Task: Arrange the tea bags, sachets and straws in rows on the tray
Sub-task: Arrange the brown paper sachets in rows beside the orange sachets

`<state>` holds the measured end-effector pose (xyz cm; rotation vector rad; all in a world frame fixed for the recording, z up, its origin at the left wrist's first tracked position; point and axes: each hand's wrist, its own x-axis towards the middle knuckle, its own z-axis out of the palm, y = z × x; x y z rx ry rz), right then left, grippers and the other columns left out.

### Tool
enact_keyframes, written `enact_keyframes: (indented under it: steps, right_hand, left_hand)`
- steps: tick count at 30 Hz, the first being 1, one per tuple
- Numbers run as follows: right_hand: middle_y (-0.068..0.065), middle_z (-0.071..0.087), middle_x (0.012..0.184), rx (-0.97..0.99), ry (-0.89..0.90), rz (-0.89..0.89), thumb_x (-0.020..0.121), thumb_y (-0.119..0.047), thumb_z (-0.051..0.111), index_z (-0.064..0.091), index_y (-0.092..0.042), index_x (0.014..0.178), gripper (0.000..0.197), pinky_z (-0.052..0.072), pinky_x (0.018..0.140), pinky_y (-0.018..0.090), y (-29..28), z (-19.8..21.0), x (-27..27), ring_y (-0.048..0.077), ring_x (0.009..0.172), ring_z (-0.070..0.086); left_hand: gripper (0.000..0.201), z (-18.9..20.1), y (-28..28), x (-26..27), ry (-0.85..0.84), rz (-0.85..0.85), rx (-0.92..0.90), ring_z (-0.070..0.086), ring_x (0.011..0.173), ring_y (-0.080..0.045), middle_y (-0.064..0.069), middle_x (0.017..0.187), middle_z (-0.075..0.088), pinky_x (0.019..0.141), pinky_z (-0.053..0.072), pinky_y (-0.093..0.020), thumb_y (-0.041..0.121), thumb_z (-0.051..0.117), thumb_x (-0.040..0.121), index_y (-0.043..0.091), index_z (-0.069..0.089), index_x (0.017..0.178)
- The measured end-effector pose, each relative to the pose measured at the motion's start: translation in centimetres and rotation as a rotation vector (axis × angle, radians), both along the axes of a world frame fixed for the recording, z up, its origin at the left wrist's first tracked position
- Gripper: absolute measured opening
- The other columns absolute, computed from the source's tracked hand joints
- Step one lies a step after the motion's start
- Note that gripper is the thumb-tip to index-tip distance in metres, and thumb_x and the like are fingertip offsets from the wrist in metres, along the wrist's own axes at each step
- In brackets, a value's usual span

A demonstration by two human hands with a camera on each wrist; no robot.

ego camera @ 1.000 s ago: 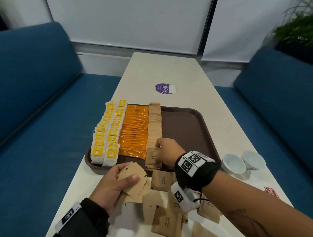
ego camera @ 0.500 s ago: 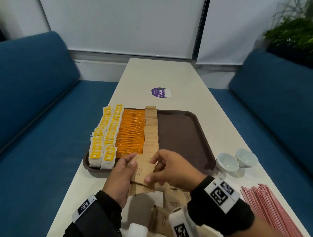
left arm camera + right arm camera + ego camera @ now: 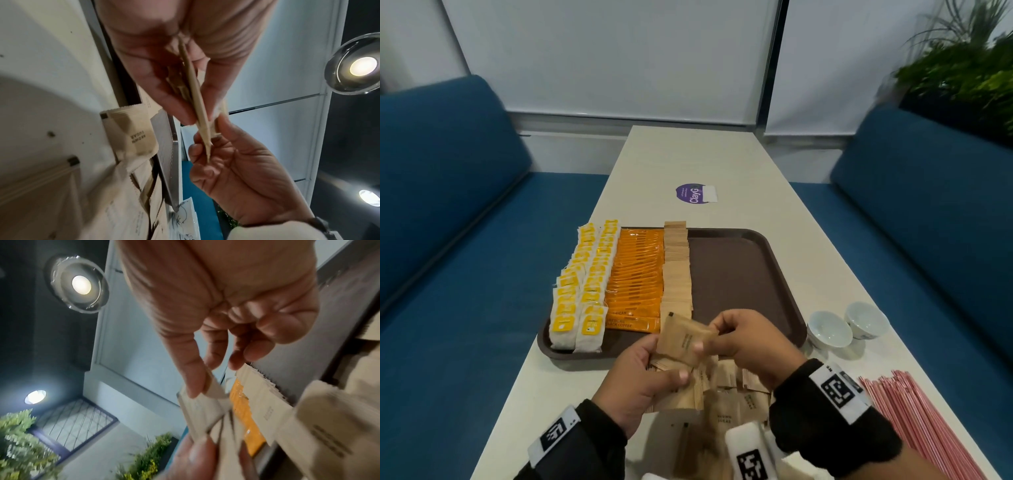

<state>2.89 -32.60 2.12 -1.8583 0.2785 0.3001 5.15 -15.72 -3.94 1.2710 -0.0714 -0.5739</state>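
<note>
Head view: right hand (image 3: 746, 346) pinches flat brown paper sugar sachet (image 3: 683, 339) by its edge, just near side of dark brown plastic tray (image 3: 767, 270); left hand (image 3: 643, 380) grips a fan of more; prob. light, floppy, slippery; best held by crimped edges.

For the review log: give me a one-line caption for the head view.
Both hands, left hand and right hand, hold a brown sugar sachet over the tray's near edge.

The hands (image 3: 750, 346) hide the near end of the sachet row (image 3: 677, 274) and the tray's (image 3: 784, 274) near rim, the straws (image 3: 921, 428) run off the picture's edge, and the right wrist view is blurred around the sachets.
</note>
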Motion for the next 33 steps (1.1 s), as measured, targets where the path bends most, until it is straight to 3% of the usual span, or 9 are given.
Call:
enact_keyframes:
  steps: [3, 7, 15, 18, 21, 23, 25, 29, 33]
  right_hand:
    - [-0.001, 0.063, 0.073, 0.101, -0.014, -0.051, 0.082, -0.010, 0.069, 0.055, -0.013, 0.077, 0.015, 0.044, 0.047, 0.016, -0.5, 1.1, 0.9, 0.006, 0.059, 0.059]
    - [0.010, 0.061, 0.095, 0.127, -0.058, -0.179, 0.092, -0.013, 0.055, 0.051, -0.013, 0.085, 0.007, 0.044, 0.041, 0.021, -1.5, 2.4, 3.8, 0.021, 0.079, 0.057]
    - [0.006, 0.056, 0.084, -0.347, -0.214, -0.203, 0.087, -0.014, 0.065, 0.048, -0.014, 0.098, 0.021, 0.030, 0.029, 0.013, -5.6, 1.7, 17.0, 0.014, 0.050, 0.048]
    - [0.008, 0.058, 0.093, -0.437, -0.170, -0.163, 0.079, -0.004, 0.071, 0.047, -0.016, 0.101, 0.034, 0.036, 0.037, 0.019, -6.6, 0.2, 21.8, 0.015, 0.057, 0.051]
    - [0.014, 0.060, 0.112, -0.576, -0.150, -0.110, 0.077, 0.001, 0.070, 0.054, -0.015, 0.104, 0.035, 0.044, 0.065, 0.027, -7.1, -1.3, 25.1, 0.024, 0.087, 0.057]
    - [0.012, 0.060, 0.118, -0.665, -0.117, -0.073, 0.079, -0.002, 0.070, 0.061, -0.008, 0.110, 0.033, 0.042, 0.079, 0.027, -7.4, -2.2, 26.6, 0.026, 0.105, 0.056]
    - [0.011, 0.060, 0.120, -0.683, -0.097, -0.061, 0.080, -0.004, 0.070, 0.063, -0.005, 0.110, 0.030, 0.039, 0.081, 0.025, -7.6, -3.2, 27.5, 0.025, 0.111, 0.055]
    - [0.012, 0.064, 0.111, -0.623, -0.109, -0.114, 0.077, -0.003, 0.073, 0.065, -0.009, 0.099, 0.025, 0.051, 0.087, 0.032, -7.4, -4.6, 28.8, 0.026, 0.100, 0.061]
    - [0.011, 0.066, 0.090, -0.571, -0.079, -0.134, 0.079, 0.002, 0.070, 0.064, -0.012, 0.095, 0.022, 0.058, 0.073, 0.034, -7.0, -4.7, 29.4, 0.021, 0.066, 0.062]
  left_hand:
    - [0.047, 0.0, 0.2, 0.7, 0.004, 0.019, 0.005, 0.067, 0.077, -0.027, -0.014, 0.091, 0.072, 0.061, 0.058, -0.032, -0.018, 0.071, 0.064, 0.009, 0.065, 0.102]
    - [0.034, 0.3, 0.2, 1.5, 0.038, 0.104, 0.004, 0.067, 0.077, -0.026, -0.012, 0.103, 0.070, 0.058, 0.058, -0.028, -0.015, 0.059, 0.078, 0.012, 0.070, 0.096]
    - [0.028, -0.1, 0.6, 3.4, 0.109, 0.143, 0.034, 0.067, 0.080, -0.031, -0.018, 0.106, 0.068, 0.059, 0.055, -0.034, -0.006, 0.059, 0.083, 0.016, 0.071, 0.096]
    - [0.028, -0.2, 0.9, 4.1, 0.142, 0.159, 0.016, 0.067, 0.076, -0.031, -0.017, 0.100, 0.070, 0.057, 0.054, -0.034, -0.007, 0.059, 0.081, 0.013, 0.070, 0.096]
    - [0.026, -0.3, 1.1, 4.5, 0.159, 0.177, -0.005, 0.067, 0.071, -0.029, -0.015, 0.090, 0.073, 0.055, 0.055, -0.034, -0.010, 0.061, 0.079, 0.009, 0.071, 0.092]
    - [0.023, -0.4, 1.2, 4.6, 0.143, 0.183, -0.018, 0.069, 0.066, -0.025, -0.011, 0.084, 0.074, 0.051, 0.056, -0.030, -0.008, 0.075, 0.067, 0.010, 0.076, 0.081]
    - [0.026, -0.6, 1.3, 4.7, 0.125, 0.169, -0.012, 0.070, 0.065, -0.020, -0.008, 0.080, 0.075, 0.052, 0.055, -0.026, 0.000, 0.078, 0.050, 0.013, 0.078, 0.072]
    - [0.027, -1.3, 1.1, 5.0, 0.130, 0.154, 0.018, 0.071, 0.068, -0.017, -0.003, 0.083, 0.075, 0.055, 0.055, -0.026, -0.013, 0.072, 0.066, 0.012, 0.077, 0.075]
    - [0.030, -1.7, 1.0, 5.1, 0.134, 0.140, 0.022, 0.070, 0.069, -0.017, -0.003, 0.084, 0.075, 0.055, 0.055, -0.025, -0.015, 0.061, 0.076, 0.011, 0.076, 0.079]
